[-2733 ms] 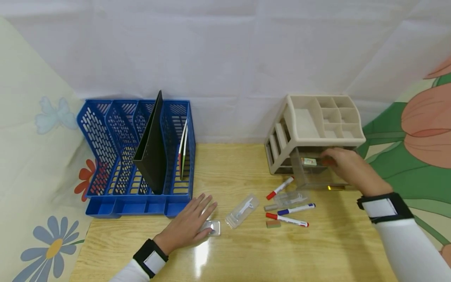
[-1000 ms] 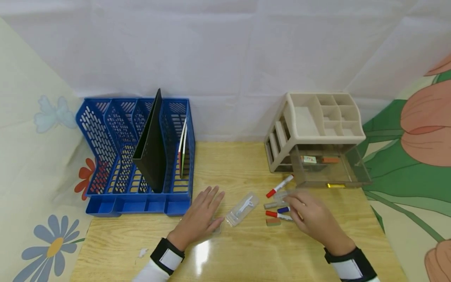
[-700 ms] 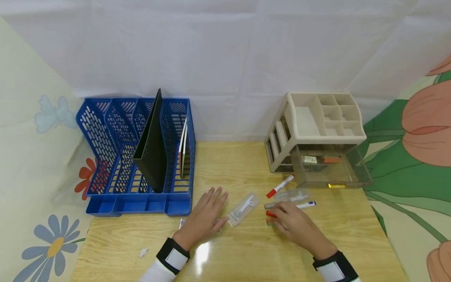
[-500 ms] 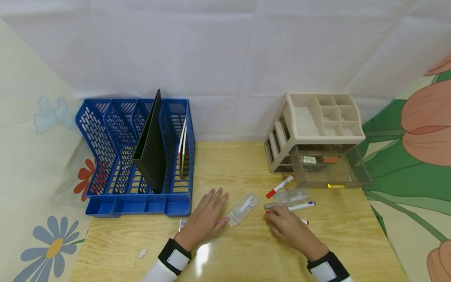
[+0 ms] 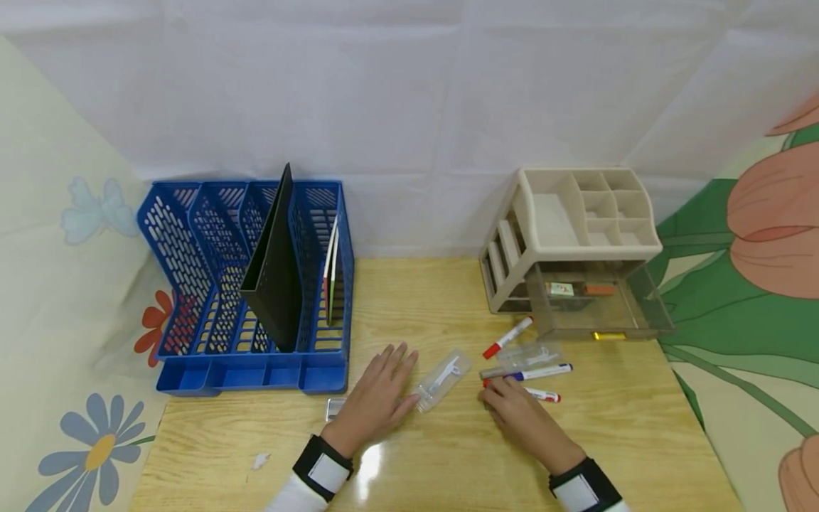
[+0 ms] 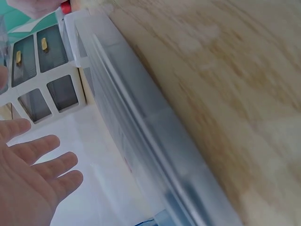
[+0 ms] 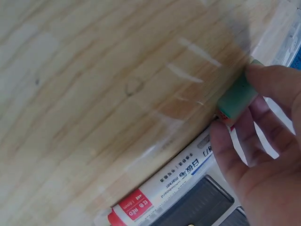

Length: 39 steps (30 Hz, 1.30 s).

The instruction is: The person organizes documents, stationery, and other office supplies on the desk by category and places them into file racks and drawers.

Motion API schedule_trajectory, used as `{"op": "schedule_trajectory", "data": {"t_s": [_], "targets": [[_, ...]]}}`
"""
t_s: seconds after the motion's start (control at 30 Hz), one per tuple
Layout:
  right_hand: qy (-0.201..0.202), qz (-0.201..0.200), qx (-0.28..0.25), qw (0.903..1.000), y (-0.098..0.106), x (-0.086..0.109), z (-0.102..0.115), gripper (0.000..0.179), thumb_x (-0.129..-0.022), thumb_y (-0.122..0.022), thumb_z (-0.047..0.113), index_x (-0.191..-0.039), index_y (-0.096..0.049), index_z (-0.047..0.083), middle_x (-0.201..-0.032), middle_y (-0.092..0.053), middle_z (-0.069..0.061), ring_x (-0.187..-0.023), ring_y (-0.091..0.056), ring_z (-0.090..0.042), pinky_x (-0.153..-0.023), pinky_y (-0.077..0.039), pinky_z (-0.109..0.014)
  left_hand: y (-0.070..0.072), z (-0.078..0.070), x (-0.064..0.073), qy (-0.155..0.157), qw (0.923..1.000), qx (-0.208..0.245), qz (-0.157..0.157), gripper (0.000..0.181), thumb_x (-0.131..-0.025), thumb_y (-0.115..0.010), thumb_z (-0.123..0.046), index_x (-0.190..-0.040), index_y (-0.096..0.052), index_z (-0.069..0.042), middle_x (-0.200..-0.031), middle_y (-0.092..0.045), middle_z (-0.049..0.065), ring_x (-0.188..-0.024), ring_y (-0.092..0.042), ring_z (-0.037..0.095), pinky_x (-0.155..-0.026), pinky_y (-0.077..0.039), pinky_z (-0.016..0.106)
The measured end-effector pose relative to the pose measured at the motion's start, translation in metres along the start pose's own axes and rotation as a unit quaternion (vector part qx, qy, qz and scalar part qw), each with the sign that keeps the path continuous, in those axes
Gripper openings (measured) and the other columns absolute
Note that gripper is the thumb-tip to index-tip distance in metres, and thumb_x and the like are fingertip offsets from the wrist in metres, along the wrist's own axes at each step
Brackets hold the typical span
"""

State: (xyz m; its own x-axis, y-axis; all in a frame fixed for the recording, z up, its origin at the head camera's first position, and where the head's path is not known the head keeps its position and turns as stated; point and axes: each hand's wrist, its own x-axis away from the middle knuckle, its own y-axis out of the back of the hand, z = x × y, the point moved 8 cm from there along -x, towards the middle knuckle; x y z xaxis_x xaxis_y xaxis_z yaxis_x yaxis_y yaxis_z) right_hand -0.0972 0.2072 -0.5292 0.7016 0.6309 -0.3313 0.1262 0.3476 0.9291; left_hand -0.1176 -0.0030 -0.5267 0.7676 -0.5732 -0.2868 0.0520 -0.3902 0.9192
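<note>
My right hand (image 5: 527,423) pinches a green and orange eraser (image 7: 236,99) between thumb and fingers, low over the wooden table. Just beyond it, a red whiteboard marker (image 5: 542,395) lies beside a blue marker (image 5: 544,372) and a short grey stick (image 5: 494,372). To their left is a clear plastic pack (image 5: 441,380) with a small white item inside. My left hand (image 5: 371,402) has its fingers spread straight beside that pack and grips nothing. Partly covered by the left hand is a clear flat case (image 5: 334,408), its contents hidden.
A beige organizer (image 5: 595,252) has its clear drawer (image 5: 640,313) pulled out, with an orange eraser (image 5: 599,290) and small box (image 5: 560,289) inside. Another red marker (image 5: 512,336) and clear pack (image 5: 531,354) lie before it. A blue file rack (image 5: 316,384) holds a black folder (image 5: 281,284).
My right hand has let go of the orange eraser in the drawer, come down to the table and taken hold of the green and orange eraser. The left hand has shifted slightly right.
</note>
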Motion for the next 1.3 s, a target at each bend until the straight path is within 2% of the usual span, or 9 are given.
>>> {"op": "schedule_trajectory", "data": {"t_s": [0.3, 0.53, 0.57, 0.63, 0.77, 0.83, 0.97, 1.07, 1.3], "targets": [[-0.034, -0.012, -0.047, 0.9982, 0.013, -0.004, -0.003, 0.025, -0.073, -0.074, -0.004, -0.094, -0.069, 0.007, -0.1, -0.068, -0.011, -0.09, -0.06, -0.024, -0.074, -0.055, -0.042, -0.001, -0.005, -0.004, -0.005, 1.0, -0.004, -0.005, 0.069, -0.097, -0.05, -0.045, -0.152, -0.03, -0.006, -0.15, -0.04, 0.024, -0.135, -0.037, 0.042, -0.109, -0.038, 0.055], [-0.104, -0.042, -0.09, 0.9896, 0.046, -0.009, -0.01, 0.044, -0.068, -0.081, -0.002, -0.109, -0.068, 0.01, -0.097, -0.066, 0.001, -0.09, -0.059, -0.013, -0.069, -0.057, -0.036, -0.001, -0.007, -0.009, -0.012, 0.9998, -0.009, -0.016, 0.068, -0.097, -0.051, -0.043, -0.15, -0.033, -0.006, -0.148, -0.043, 0.023, -0.134, -0.039, 0.042, -0.108, -0.039, 0.054], [-0.108, -0.048, -0.09, 0.9889, 0.051, -0.01, -0.01, 0.038, -0.074, -0.081, 0.007, -0.109, -0.067, 0.01, -0.097, -0.065, 0.002, -0.089, -0.058, -0.012, -0.068, -0.057, -0.034, 0.0, -0.007, -0.009, -0.013, 0.9997, -0.009, -0.017, 0.068, -0.096, -0.051, -0.043, -0.15, -0.033, -0.006, -0.148, -0.044, 0.023, -0.134, -0.039, 0.042, -0.108, -0.039, 0.054], [-0.112, -0.06, -0.088, 0.988, 0.061, -0.012, -0.01, 0.034, -0.076, -0.08, 0.009, -0.107, -0.067, 0.01, -0.098, -0.065, 0.002, -0.09, -0.058, -0.012, -0.07, -0.057, -0.031, 0.0, -0.008, -0.01, -0.015, 0.9997, -0.008, -0.017, 0.069, -0.096, -0.052, -0.043, -0.15, -0.032, -0.006, -0.148, -0.043, 0.022, -0.134, -0.039, 0.042, -0.108, -0.039, 0.054], [-0.109, -0.083, -0.082, 0.9872, 0.078, -0.015, -0.008, 0.033, -0.075, -0.08, 0.008, -0.105, -0.067, 0.008, -0.102, -0.066, -0.001, -0.093, -0.059, -0.014, -0.075, -0.053, -0.027, 0.002, -0.009, -0.012, -0.021, 0.9995, -0.011, -0.021, 0.07, -0.095, -0.054, -0.042, -0.15, -0.032, -0.006, -0.149, -0.042, 0.022, -0.135, -0.039, 0.042, -0.109, -0.038, 0.053], [-0.101, -0.098, -0.08, 0.9869, 0.087, -0.018, -0.006, 0.04, -0.068, -0.081, -0.001, -0.105, -0.067, 0.008, -0.102, -0.066, -0.001, -0.094, -0.059, -0.014, -0.077, -0.052, -0.026, 0.004, -0.01, -0.013, -0.023, 0.9994, -0.014, -0.02, 0.071, -0.095, -0.055, -0.042, -0.151, -0.031, -0.006, -0.149, -0.042, 0.022, -0.135, -0.038, 0.041, -0.109, -0.038, 0.053], [-0.066, -0.133, -0.072, 0.9862, 0.11, -0.026, 0.001, 0.024, -0.087, -0.071, 0.021, -0.107, -0.069, 0.007, -0.104, -0.067, -0.002, -0.097, -0.06, -0.018, -0.082, -0.05, -0.026, 0.012, -0.01, -0.015, -0.026, 0.9992, -0.024, -0.016, 0.072, -0.094, -0.056, -0.041, -0.151, -0.03, -0.005, -0.15, -0.041, 0.023, -0.136, -0.037, 0.041, -0.11, -0.037, 0.053], [-0.042, -0.157, -0.062, 0.9847, 0.131, -0.032, 0.008, 0.037, -0.099, -0.051, 0.036, -0.108, -0.07, 0.006, -0.105, -0.068, -0.005, -0.097, -0.06, -0.021, -0.086, -0.048, -0.02, 0.019, -0.01, -0.016, -0.026, 0.9992, -0.027, -0.014, 0.072, -0.093, -0.057, -0.04, -0.15, -0.031, -0.005, -0.15, -0.041, 0.023, -0.136, -0.037, 0.042, -0.111, -0.035, 0.053], [-0.001, -0.202, -0.021, 0.9792, 0.178, -0.041, 0.013, 0.042, -0.102, -0.046, 0.032, -0.103, -0.071, -0.001, -0.102, -0.067, -0.015, -0.093, -0.058, -0.029, -0.087, -0.042, -0.018, 0.029, -0.006, -0.014, -0.021, 0.9992, -0.033, -0.011, 0.071, -0.094, -0.057, -0.04, -0.151, -0.032, -0.006, -0.151, -0.04, 0.022, -0.138, -0.034, 0.04, -0.112, -0.035, 0.052]]}}
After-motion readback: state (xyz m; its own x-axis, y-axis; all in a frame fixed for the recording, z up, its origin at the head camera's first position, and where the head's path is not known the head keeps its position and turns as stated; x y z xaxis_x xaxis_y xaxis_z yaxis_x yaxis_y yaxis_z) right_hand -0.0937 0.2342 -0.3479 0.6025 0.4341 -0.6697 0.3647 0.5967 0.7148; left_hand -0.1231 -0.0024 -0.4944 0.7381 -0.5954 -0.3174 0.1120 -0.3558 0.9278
